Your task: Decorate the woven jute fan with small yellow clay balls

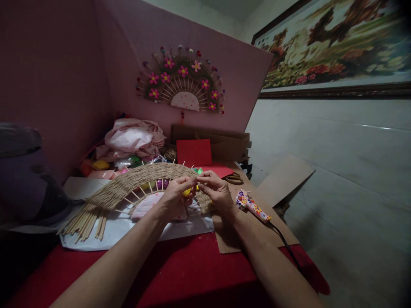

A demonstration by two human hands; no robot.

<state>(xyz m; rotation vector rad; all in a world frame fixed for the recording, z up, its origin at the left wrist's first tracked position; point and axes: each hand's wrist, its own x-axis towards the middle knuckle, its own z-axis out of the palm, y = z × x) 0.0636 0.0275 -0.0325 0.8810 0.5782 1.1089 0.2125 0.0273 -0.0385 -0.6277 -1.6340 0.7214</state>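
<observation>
My left hand (176, 194) is closed round a small yellow piece (186, 193), most of it hidden by the fingers. My right hand (217, 192) meets it fingertip to fingertip in a pinch; whatever lies between those fingers is too small to make out. Both hands are over a fan-shaped piece (138, 179) woven from brown twine on wooden sticks. Its half-round base (147, 205) is covered in pale pink spotted cloth. To the right of my right hand lies a flower-patterned glue gun (252, 206) with a black cord.
Loose wooden sticks (85, 222) lie at left on a white sheet (192, 229). Scissors (234, 177) and red paper (194, 152) are behind, near bundled pink cloth (135, 137). Cardboard (229, 239) covers the right side. A finished flowered fan (183, 81) hangs on the pink panel.
</observation>
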